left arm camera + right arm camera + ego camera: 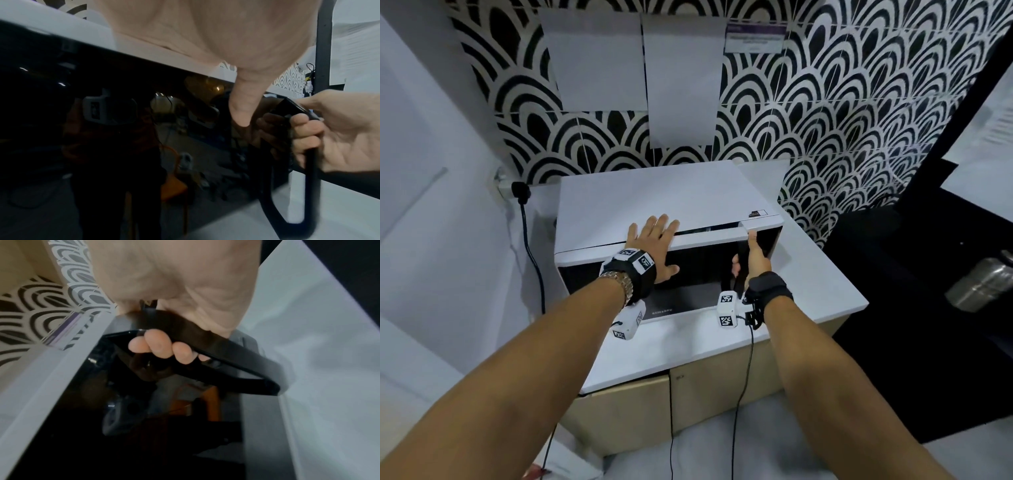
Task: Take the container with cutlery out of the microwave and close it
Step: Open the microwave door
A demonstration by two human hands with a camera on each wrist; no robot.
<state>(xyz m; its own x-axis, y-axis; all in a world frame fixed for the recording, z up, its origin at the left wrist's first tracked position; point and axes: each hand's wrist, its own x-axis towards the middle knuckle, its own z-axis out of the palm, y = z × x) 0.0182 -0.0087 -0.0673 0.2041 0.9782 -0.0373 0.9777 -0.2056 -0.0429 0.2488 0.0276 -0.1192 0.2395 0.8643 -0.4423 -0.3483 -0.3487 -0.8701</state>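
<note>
A: Microwave (654, 202) on the surface (825, 274): heavy, could slide. Left hand (654, 240) flat on top at nine o'clock.

B: Right hand (755, 257) wraps the stiff door handle (216, 356) at three. Container's unseen, presumably inside.

Head camera: looking forward and steeply down from above both forearms, taking in the whole microwave (667, 209), the white desk (822, 277) and the patterned wall (825, 109) behind.

Left wrist camera: sitting very near, under the left hand (216, 32), facing rightward along the dark glass door (123, 129); the right hand (339, 133) is showing at its right edge.

Right wrist camera: looking close in along the right hand's fingers (158, 345) at the black door handle (236, 363), tilted, wall at upper left.

All three views are sharing the door and handle; both wrist views are catching reflections in the glass.
</note>
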